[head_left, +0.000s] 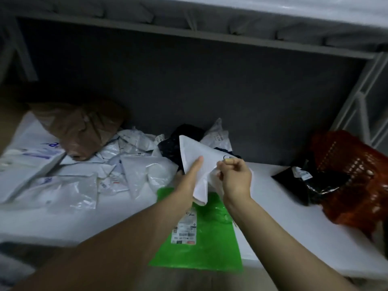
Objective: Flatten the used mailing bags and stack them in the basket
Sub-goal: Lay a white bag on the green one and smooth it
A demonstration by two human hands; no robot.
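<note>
I hold a white mailing bag up above the white table. My left hand grips its lower left part, thumb lying straight along the front and fingers hidden behind. My right hand pinches the bag's right edge in a curled fist. A flat green mailing bag with a shipping label lies on the table below my hands. An orange mesh basket stands at the right, a black mailing bag leaning at its front.
A heap of crumpled white mailing bags covers the table's left half, with a brown bag on top at the back. Dark bags lie behind the held one. A grey wall and a metal frame close the back and right.
</note>
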